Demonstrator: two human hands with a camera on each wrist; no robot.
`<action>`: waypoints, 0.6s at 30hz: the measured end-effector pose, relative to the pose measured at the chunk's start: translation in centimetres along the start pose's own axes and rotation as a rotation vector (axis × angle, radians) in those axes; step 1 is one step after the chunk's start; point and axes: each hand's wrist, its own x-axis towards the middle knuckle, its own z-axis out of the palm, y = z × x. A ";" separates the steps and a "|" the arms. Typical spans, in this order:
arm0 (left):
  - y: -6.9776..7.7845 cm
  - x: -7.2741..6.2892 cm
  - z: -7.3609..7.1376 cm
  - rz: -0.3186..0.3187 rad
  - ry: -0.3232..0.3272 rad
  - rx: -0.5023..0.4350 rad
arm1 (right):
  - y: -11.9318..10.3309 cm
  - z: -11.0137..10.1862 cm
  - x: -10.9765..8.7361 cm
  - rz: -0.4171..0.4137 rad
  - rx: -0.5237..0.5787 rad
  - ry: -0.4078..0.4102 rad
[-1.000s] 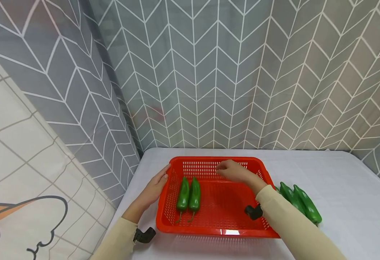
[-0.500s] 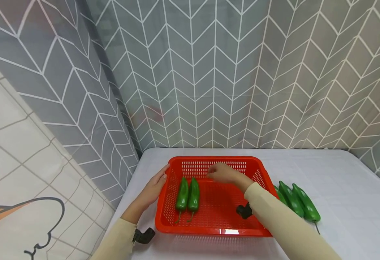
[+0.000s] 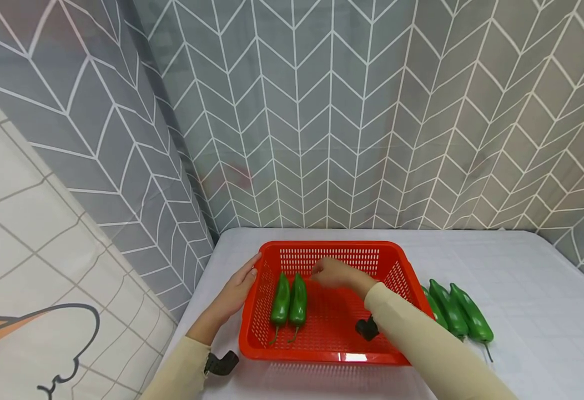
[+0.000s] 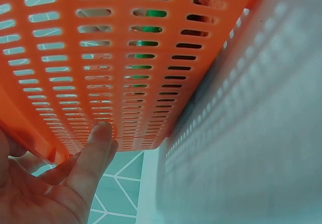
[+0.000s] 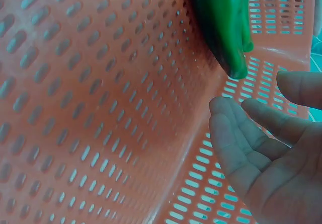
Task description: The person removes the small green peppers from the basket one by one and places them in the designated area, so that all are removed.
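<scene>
Right grip: your right grip is over the basket floor, fingers loosely bent, thumb well apart from them, nothing held
Nearest green pepper: the right-hand pepper in the basket lies just left of your right grip; in the right wrist view a gap shows between its tip and your fingertips
Second pepper: the left-hand pepper lies close alongside, nearer the left wall, stem also toward you
Left grip: your left grip has fingers extended along the outside of the left wall, fingertips at the slots, not curled round anything
Loose peppers: three peppers in view right of the basket, side by side, one partly hidden
Pepper look: glossy, smooth, dark green, tapered; thin curved stems at the wide end
Basket: red basket, shiny, plastic-looking, rectangular, rounded corners, slotted walls
Sleeves: cream sleeves, a black wrist device on each arm
Bench: bench under a white cloth, faint grid
Backdrop: grey curtain, white chevron lines
Left side: white panel, grid lines, cartoon drawing
</scene>
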 end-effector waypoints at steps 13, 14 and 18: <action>-0.1 -0.1 0.1 -0.010 0.010 0.015 | -0.6 1.4 1.0 -0.011 -0.038 -0.037; 0.0 -0.1 0.1 -0.010 0.011 0.016 | -0.7 1.5 1.1 -0.004 -0.034 -0.044; 0.1 0.0 0.1 0.001 0.004 0.013 | -1.0 1.8 1.5 0.021 -0.039 -0.063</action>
